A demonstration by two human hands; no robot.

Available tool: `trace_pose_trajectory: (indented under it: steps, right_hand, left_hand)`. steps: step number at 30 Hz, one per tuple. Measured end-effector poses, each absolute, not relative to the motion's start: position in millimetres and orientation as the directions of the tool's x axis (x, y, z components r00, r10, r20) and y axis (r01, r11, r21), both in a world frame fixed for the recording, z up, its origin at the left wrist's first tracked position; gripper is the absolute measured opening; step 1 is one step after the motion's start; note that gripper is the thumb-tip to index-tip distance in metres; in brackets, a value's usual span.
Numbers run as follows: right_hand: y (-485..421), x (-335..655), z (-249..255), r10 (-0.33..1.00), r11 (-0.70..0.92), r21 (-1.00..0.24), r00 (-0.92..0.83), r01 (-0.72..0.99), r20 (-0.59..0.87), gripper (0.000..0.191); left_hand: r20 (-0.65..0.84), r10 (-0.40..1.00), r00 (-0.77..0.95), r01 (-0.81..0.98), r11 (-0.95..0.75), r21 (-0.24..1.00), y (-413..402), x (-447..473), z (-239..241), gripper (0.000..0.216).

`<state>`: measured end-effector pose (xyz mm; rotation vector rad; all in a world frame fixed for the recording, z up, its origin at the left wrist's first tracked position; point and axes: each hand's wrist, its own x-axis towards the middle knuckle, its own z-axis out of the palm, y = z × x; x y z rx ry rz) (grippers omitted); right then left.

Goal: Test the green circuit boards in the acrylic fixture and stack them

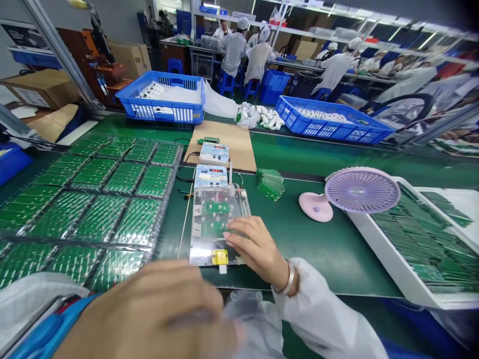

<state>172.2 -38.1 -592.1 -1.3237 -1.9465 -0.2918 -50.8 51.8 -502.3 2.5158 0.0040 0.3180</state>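
My right hand [256, 245] lies on the right side of a clear-lidded fixture [200, 252], its fingers stretched out and slightly apart. Under the clear cover sit green circuit boards [215, 208], beside labels marked 1 and 2. A yellow latch-like piece [220, 257] is at the fixture's front edge. Close to the camera, my left hand [149, 309] is large and smeared by motion, so its fingers and anything in them cannot be made out. Behind the fixture stand two small meter boxes [211, 175] with red digits. A fanned stack of green boards [270, 184] lies to the right.
Clear trays [123, 199] full of green boards cover the left side. A purple fan [361, 190] stands beside a white bin [385, 249] of boards at right. Blue baskets [164, 112] line the back edge. People in white coats sit at benches beyond.
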Motion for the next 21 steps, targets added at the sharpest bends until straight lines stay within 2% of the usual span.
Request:
trace_pose_trajectory:
  steps: [2, 5, 8, 12, 17, 21]
  right_hand:
    - [-45, 167, -605, 0.711, 0.405, -0.137, -0.217, 0.904, 0.669, 0.016]
    - [-49, 163, -614, 0.709, 0.369, -0.041, -0.252, 0.929, 0.659, 0.015]
    - [-50, 162, -617, 0.725, 0.345, -0.045, -0.236, 0.937, 0.647, 0.013]
    - [-52, 161, -620, 0.753, 0.337, -0.098, -0.205, 0.937, 0.625, 0.015]
    - [-54, 159, -621, 0.765, 0.341, -0.121, -0.201, 0.932, 0.611, 0.017]
    - [-55, 158, -620, 0.781, 0.351, -0.179, -0.182, 0.919, 0.598, 0.021]
  left_hand:
    - [0.190, 0.113, 0.975, 0.003, -0.865, 0.502, 60, -39, -515, 0.032]
    - [0.044, 0.206, 0.978, 0.167, -0.887, 0.431, 78, -30, -545, 0.035]
    - [-0.067, 0.228, 0.971, 0.236, -0.888, 0.395, 85, -29, -571, 0.044]
    - [-0.067, 0.246, 0.967, 0.253, -0.901, 0.352, 81, -30, -585, 0.053]
    - [0.023, 0.231, 0.973, 0.191, -0.850, 0.490, 81, -27, -591, 0.044]
    - [0.127, 0.273, 0.954, 0.143, -0.784, 0.604, 82, -22, -603, 0.034]
